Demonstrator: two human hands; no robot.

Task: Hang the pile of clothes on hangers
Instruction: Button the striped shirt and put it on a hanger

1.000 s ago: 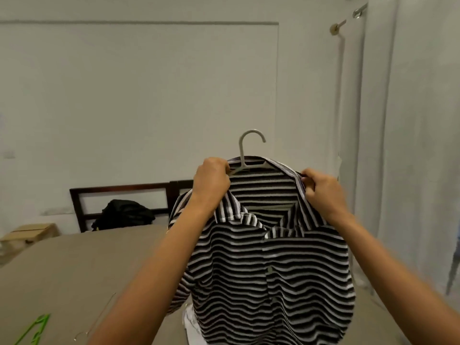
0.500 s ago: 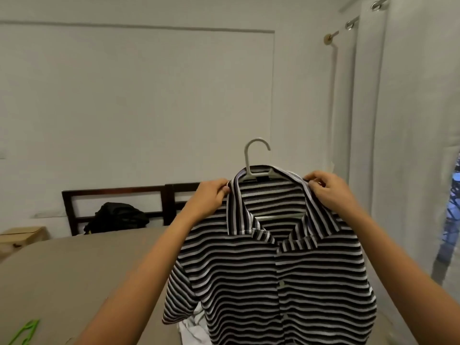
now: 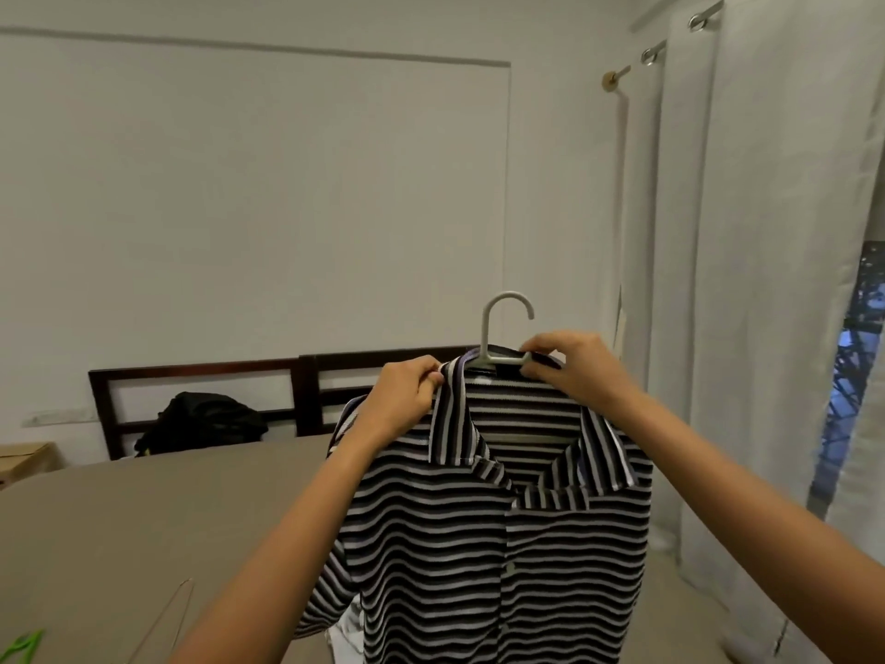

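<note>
- The left hand has its fingers curled, pinching the left collar edge of the striped shirt.
- The right hand pinches the pale plastic hanger together with the back of the collar, just right of the hook.
- The shirt hangs on the hanger below both hands, its front facing the person.
- Far below the left hand, a green hanger and a thin wire hanger lie on the brown surface.
</note>
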